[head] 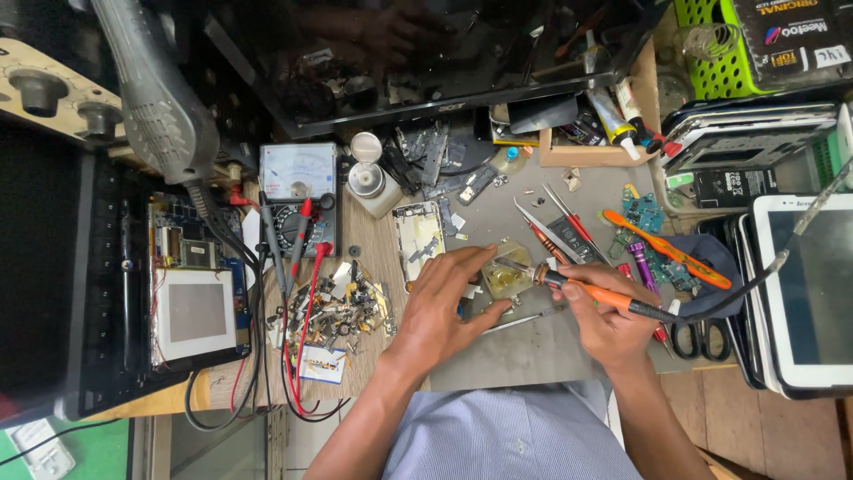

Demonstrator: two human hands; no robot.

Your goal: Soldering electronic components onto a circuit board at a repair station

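Small yellowish part (505,280) at the middle of the bench (524,342), pinned under the fingertips of the left hand (440,307). Right hand (604,320) wrapped tight around an orange-handled soldering iron (591,293), tip resting on the part. Thin tweezers (524,320) lying just below, between both hands. Red-handled tools (555,222) just beyond. Further left, a heap of scrap bits (342,307) and red probe leads, with a meter (298,178) behind. Scissors (702,338) off to the right, beside a white tablet (813,293).
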